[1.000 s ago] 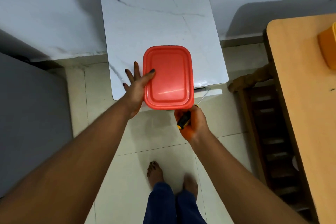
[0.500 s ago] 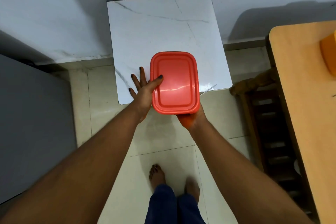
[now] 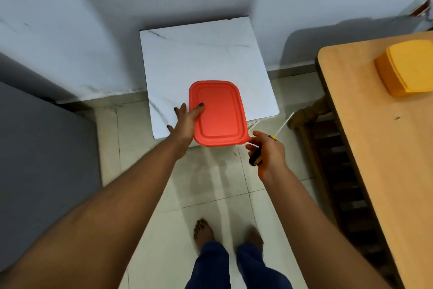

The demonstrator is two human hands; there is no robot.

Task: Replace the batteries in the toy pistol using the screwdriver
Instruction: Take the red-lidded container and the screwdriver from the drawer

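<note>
A red lidded plastic box rests on the near edge of a small white marble-top table. My left hand grips the box's left side, thumb on the lid. My right hand is just off the box's near right corner, holding a screwdriver with a black and yellow handle; its thin metal shaft points up and to the right. No toy pistol or batteries are visible; the lid hides the box's contents.
A wooden table with an orange lidded box stands on the right, with a dark wooden chair beside it. A grey surface fills the left. My bare feet stand on pale floor tiles.
My right hand has come off the underside of the red box and moved right, so the screwdriver shows again. The box now sits further onto the white table.
</note>
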